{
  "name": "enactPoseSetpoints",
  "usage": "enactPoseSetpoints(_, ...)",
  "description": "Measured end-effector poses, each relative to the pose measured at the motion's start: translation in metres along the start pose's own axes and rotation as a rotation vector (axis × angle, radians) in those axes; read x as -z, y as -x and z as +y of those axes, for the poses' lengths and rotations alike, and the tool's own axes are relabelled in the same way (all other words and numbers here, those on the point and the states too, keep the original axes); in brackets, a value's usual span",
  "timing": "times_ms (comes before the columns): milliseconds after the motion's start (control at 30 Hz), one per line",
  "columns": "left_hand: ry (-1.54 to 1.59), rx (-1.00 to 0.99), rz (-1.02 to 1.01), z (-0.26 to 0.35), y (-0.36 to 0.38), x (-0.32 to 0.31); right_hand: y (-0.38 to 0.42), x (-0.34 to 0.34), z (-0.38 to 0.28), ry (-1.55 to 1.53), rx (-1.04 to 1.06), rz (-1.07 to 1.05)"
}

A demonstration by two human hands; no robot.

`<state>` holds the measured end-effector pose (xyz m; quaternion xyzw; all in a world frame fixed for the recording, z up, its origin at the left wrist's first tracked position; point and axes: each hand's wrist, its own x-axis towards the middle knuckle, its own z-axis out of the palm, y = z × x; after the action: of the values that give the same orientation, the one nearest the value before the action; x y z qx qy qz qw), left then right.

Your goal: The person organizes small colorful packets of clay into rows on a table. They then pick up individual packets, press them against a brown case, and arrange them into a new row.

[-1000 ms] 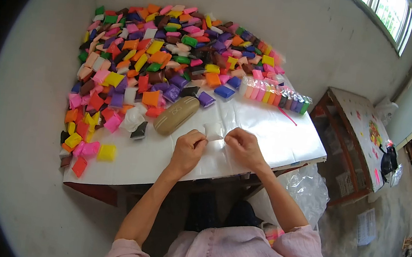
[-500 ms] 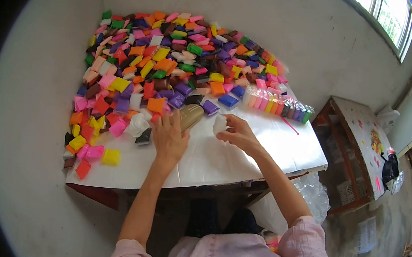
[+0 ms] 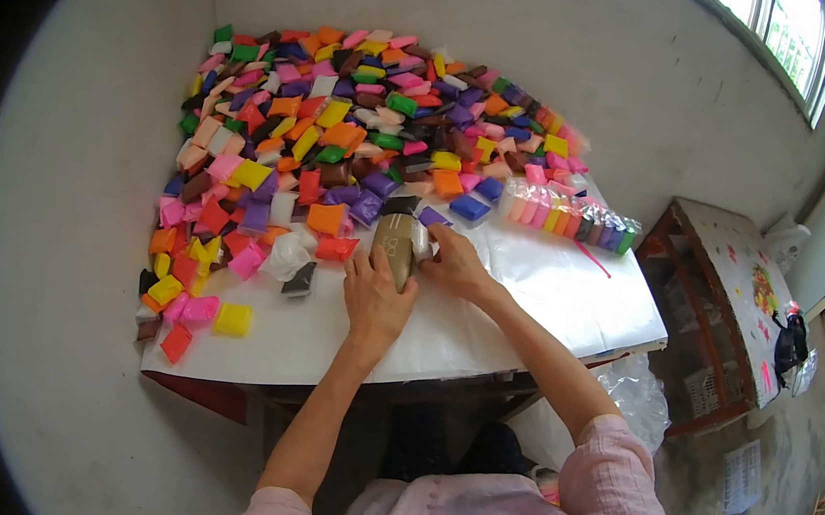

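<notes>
My left hand wraps around the tan case, steadying it upright on the table. My right hand pinches a small white packet against the case's side, so both sit close in front of me. Beyond lies a heap of coloured packets, with a filled row of packets to its right. Farther off stand a grey wall and a wooden side table.
</notes>
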<state>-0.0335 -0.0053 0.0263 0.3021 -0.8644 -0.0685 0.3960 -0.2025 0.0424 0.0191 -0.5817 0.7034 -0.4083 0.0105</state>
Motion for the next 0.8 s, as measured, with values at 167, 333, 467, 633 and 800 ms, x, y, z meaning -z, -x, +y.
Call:
enactPoseSetpoints(167, 0.005, -0.041, 0.098, -0.005, 0.01, -0.011, 0.005, 0.002, -0.001, 0.026, -0.086, -0.043)
enactPoseSetpoints(333, 0.051, 0.002, 0.032, -0.002, 0.014, -0.009, 0.006, 0.001, -0.003, 0.034, -0.075, -0.019)
enactPoseSetpoints(467, 0.067, 0.027, 0.001, -0.002, 0.016, -0.009, 0.01, 0.004, -0.005, -0.015, -0.102, -0.001)
enactPoseSetpoints(633, 0.089, 0.065, -0.061, -0.001, 0.015, -0.005, 0.006, 0.0, -0.001, 0.055, -0.121, -0.043)
enactPoseSetpoints(800, 0.106, 0.061, -0.017, 0.001, 0.017, 0.021, 0.025, 0.019, -0.01, 0.07, -0.129, -0.012)
